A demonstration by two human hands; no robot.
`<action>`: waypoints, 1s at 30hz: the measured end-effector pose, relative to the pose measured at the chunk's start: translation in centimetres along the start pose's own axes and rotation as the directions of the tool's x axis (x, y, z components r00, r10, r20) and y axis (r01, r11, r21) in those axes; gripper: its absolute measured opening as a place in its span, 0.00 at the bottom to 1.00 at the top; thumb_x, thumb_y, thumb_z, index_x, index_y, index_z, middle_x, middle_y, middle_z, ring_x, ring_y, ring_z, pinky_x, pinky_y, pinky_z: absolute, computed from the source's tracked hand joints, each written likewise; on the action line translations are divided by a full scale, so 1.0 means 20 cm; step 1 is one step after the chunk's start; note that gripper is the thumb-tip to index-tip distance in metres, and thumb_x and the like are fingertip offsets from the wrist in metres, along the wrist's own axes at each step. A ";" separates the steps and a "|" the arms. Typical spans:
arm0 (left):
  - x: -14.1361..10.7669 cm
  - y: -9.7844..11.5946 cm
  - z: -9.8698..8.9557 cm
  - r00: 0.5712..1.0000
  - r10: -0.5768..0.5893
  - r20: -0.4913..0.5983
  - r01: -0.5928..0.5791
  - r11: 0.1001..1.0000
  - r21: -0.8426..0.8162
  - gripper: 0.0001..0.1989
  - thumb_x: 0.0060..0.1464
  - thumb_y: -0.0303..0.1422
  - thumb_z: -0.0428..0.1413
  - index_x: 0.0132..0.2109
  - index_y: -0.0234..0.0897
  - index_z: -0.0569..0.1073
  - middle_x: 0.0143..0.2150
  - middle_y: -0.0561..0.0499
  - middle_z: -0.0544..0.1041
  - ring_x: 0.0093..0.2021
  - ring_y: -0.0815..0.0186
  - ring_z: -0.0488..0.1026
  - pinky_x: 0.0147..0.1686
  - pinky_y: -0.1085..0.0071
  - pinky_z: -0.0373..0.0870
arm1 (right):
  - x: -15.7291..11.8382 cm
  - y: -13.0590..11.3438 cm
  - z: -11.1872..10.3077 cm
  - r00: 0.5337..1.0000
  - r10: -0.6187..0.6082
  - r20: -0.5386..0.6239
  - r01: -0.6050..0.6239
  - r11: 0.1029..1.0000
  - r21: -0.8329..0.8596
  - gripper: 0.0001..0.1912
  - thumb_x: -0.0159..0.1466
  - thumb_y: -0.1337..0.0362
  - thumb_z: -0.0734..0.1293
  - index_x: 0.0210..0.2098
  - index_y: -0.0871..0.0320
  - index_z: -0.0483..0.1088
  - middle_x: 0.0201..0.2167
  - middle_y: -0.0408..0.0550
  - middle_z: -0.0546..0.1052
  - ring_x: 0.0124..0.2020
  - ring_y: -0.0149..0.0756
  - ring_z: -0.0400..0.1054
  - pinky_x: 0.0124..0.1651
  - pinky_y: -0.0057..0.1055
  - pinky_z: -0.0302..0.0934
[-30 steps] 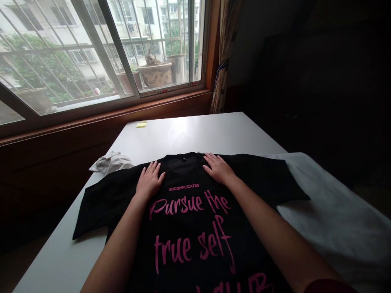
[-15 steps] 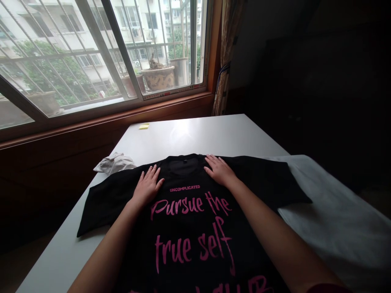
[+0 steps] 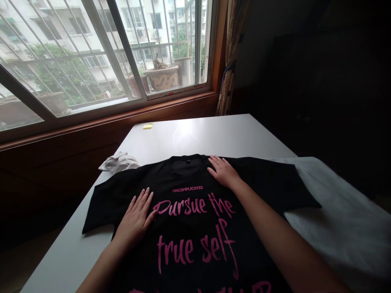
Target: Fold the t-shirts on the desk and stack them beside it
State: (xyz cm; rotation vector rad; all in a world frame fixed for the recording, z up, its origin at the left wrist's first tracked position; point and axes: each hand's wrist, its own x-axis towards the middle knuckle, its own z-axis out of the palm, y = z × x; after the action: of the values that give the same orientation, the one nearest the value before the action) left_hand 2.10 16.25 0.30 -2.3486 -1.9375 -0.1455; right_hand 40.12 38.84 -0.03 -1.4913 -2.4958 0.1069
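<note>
A black T-shirt (image 3: 189,221) with pink lettering lies spread face up, its collar toward the far side and both sleeves stretched outward. My left hand (image 3: 136,217) lies flat on the chest at the left of the lettering, fingers extended. Near the right side of the collar, my right hand (image 3: 224,171) rests flat on the shoulder, its fingers also stretched out. Neither hand grips the fabric. The shirt's lower part runs out of the bottom of the view.
Beneath the shirt is a white table (image 3: 220,134). A crumpled pale cloth (image 3: 119,162) sits past the left sleeve, and a yellow sticky note (image 3: 148,126) near the far left corner. Whitish sheeting (image 3: 332,211) covers the right side. A barred window (image 3: 100,53) and a curtain (image 3: 227,73) stand beyond.
My left hand has slid down the shirt from beside the collar to beside the lettering. My right hand stays at the shoulder. The view has shifted slightly.
</note>
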 end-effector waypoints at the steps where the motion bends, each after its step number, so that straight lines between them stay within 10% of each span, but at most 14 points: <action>1: -0.03 -0.01 -0.01 1.000 0.013 0.011 -0.012 1.000 -0.021 0.34 0.70 0.48 0.45 0.76 0.43 0.49 0.77 0.47 0.50 0.76 0.55 0.50 0.73 0.48 0.51 | 0.00 0.00 0.00 1.000 -0.002 0.000 0.002 1.000 0.000 0.32 0.74 0.51 0.52 0.72 0.57 0.58 0.75 0.51 0.55 0.75 0.43 0.46 0.75 0.48 0.43; 6: -0.20 -0.15 -0.09 0.991 0.014 0.132 0.016 0.975 -0.222 0.28 0.69 0.46 0.46 0.73 0.55 0.57 0.75 0.55 0.57 0.75 0.55 0.54 0.72 0.47 0.52 | 0.01 0.01 0.01 1.000 -0.008 0.003 0.008 1.000 -0.001 0.32 0.73 0.51 0.52 0.72 0.57 0.58 0.75 0.51 0.55 0.75 0.43 0.46 0.75 0.49 0.43; 10: -0.34 -0.36 -0.11 0.955 -0.286 0.083 0.297 0.897 -0.328 0.27 0.67 0.47 0.43 0.67 0.49 0.69 0.72 0.51 0.65 0.73 0.52 0.58 0.70 0.46 0.57 | 0.01 0.01 0.02 1.000 -0.003 0.004 0.003 1.000 0.007 0.32 0.73 0.50 0.52 0.72 0.58 0.58 0.75 0.51 0.54 0.75 0.44 0.46 0.75 0.50 0.43; 16: -0.46 -0.63 -0.11 0.682 -0.731 0.000 0.718 0.670 -0.186 0.37 0.62 0.56 0.44 0.69 0.39 0.63 0.70 0.38 0.64 0.70 0.39 0.60 0.66 0.37 0.58 | 0.01 0.01 0.02 1.000 0.001 -0.007 -0.001 1.000 0.017 0.32 0.73 0.50 0.52 0.72 0.57 0.58 0.75 0.51 0.55 0.75 0.45 0.46 0.75 0.49 0.43; 30: -0.09 -0.75 -0.38 0.428 -0.841 0.331 0.842 0.239 -0.483 0.56 0.42 0.50 0.67 0.73 0.37 0.54 0.58 0.34 0.75 0.52 0.42 0.77 0.43 0.53 0.78 | 0.01 0.02 0.02 1.000 -0.002 -0.018 0.002 0.999 0.035 0.32 0.73 0.51 0.54 0.71 0.57 0.60 0.74 0.51 0.57 0.75 0.44 0.48 0.75 0.49 0.44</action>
State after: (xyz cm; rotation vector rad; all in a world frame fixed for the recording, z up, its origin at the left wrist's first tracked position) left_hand -12.98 16.34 7.76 -1.0369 -3.3122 -0.9495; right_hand 40.29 39.16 -0.50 -1.4694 -2.4680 0.1353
